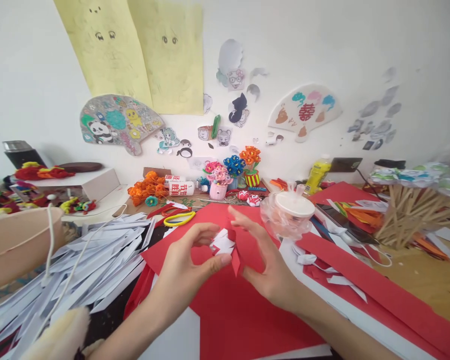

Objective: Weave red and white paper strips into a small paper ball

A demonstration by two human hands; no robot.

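Between finger and thumb of my left hand [195, 255] is a small red and white folded paper piece [223, 242], its white folds facing up. A pointed red paper end [236, 262] sticks out from its right side toward me. My right hand [272, 265] is curved beside it with thumb and fingers spread apart; I cannot tell whether a fingertip touches the paper. Below both hands lie large red paper sheets [247, 315]. Yellow-handled scissors [179, 218] rest just beyond my left hand.
White folded paper strips [108, 260] are heaped at the left, near a beige bin [18, 245]. A white-lidded tub [294, 205] in plastic stands beyond my right hand. Pipe-cleaner flower pots [217, 182] line the back. Red strips [378, 285] and brown sticks [408, 215] lie right.
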